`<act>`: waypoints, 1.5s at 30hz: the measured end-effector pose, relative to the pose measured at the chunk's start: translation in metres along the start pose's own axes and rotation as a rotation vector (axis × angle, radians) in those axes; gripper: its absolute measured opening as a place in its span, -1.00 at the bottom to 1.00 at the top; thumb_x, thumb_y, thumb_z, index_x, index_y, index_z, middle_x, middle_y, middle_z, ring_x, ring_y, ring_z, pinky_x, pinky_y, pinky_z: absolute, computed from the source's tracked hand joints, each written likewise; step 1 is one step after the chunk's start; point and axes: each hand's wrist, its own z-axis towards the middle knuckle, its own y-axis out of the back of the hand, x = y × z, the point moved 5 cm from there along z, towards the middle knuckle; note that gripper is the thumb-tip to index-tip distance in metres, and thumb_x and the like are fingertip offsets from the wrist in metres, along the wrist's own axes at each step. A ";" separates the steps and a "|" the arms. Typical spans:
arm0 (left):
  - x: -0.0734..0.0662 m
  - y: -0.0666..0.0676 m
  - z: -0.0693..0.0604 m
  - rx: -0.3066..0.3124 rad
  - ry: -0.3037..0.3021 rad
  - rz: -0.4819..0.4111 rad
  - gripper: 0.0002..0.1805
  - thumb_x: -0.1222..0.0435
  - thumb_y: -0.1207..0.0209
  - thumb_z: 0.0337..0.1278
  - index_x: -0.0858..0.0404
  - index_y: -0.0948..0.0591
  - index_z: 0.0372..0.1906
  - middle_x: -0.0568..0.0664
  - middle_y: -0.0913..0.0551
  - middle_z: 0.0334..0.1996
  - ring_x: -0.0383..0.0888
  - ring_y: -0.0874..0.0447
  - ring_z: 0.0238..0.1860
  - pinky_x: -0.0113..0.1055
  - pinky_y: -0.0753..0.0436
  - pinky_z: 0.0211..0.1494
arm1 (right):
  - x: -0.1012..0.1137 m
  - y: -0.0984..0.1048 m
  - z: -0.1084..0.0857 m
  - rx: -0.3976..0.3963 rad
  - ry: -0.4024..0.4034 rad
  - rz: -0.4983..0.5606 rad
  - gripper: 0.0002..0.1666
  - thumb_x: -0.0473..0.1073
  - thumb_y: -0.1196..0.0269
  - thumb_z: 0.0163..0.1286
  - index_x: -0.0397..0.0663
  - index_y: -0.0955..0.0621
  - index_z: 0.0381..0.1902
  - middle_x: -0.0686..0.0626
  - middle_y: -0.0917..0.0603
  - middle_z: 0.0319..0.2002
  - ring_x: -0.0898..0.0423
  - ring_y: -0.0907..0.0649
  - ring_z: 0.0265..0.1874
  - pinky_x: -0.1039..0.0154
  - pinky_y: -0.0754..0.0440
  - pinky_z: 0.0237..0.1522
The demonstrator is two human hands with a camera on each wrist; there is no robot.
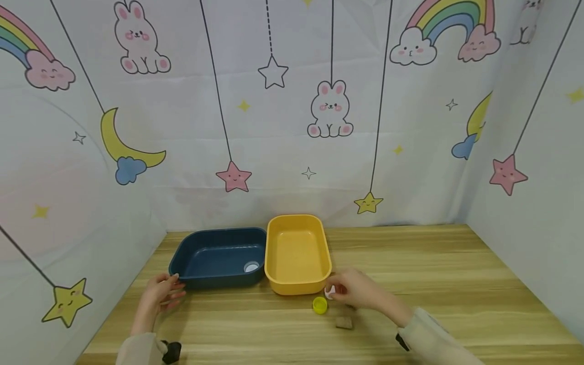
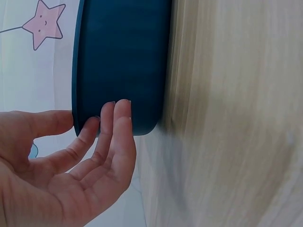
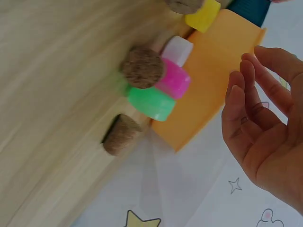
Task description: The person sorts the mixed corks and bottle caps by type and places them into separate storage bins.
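Observation:
At the front left corner of the dark blue tray (image 1: 219,281), the left hand (image 1: 159,295) has its thumb at the rim and its fingertips against the outer wall, loosely bent. The right hand (image 3: 265,113) is bent with nothing between thumb and fingers, beside the yellow tray (image 3: 213,71). Along that tray lie a white cap (image 3: 178,50), a pink cap (image 3: 174,79), a green cap (image 3: 152,102) and a yellow cap (image 3: 202,16). A cork (image 3: 143,67) overlaps the pink and green caps in view; another cork (image 3: 122,135) lies apart. The right hand hides part of this group in the head view.
The two trays stand side by side near the back of the wooden table (image 1: 410,263), the blue one left. A whitish round piece (image 1: 251,266) lies inside the blue tray. A printed white curtain (image 1: 283,116) closes off the back and both sides.

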 end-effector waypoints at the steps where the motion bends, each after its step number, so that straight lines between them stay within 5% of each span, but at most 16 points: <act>1: 0.000 0.000 0.000 -0.001 0.000 0.002 -0.74 0.20 0.17 0.31 0.31 -0.31 -0.41 -0.16 -0.61 -0.51 -0.25 -0.66 -0.50 -0.29 -0.63 -0.39 | -0.002 -0.001 -0.003 0.001 0.002 -0.008 -0.95 -0.22 -0.23 0.15 -0.03 -0.62 -0.39 0.18 -0.50 -0.60 0.36 -0.42 -0.62 0.55 -0.36 -0.57; 10: -0.003 -0.002 -0.003 -0.009 0.007 0.008 -0.74 0.20 0.18 0.32 0.34 -0.30 -0.35 -0.13 -0.62 -0.48 -0.23 -0.67 -0.50 -0.28 -0.64 -0.38 | -0.003 -0.006 -0.020 0.045 -0.010 -0.077 -0.91 -0.19 -0.24 0.09 0.01 -0.60 -0.39 0.14 -0.44 -0.56 0.41 -0.32 -0.65 0.55 -0.31 -0.61; 17: -0.002 -0.001 -0.003 -0.018 0.012 0.001 -0.74 0.20 0.18 0.32 0.31 -0.30 -0.41 -0.16 -0.61 -0.51 -0.24 -0.66 -0.50 -0.29 -0.63 -0.39 | 0.001 -0.013 -0.025 0.128 -0.024 -0.196 -0.78 0.03 -0.31 0.03 0.12 -0.61 -0.36 0.22 -0.40 -0.53 0.42 -0.26 -0.65 0.54 -0.25 -0.65; 45: -0.002 0.000 -0.003 -0.017 0.014 0.005 -0.74 0.20 0.17 0.31 0.32 -0.29 -0.40 -0.14 -0.62 -0.49 -0.25 -0.66 -0.50 -0.28 -0.63 -0.38 | -0.004 -0.021 -0.039 0.112 -0.027 -0.241 -0.73 0.02 -0.39 -0.14 0.18 -0.49 -0.57 0.24 -0.36 -0.54 0.39 -0.28 -0.62 0.49 -0.22 -0.63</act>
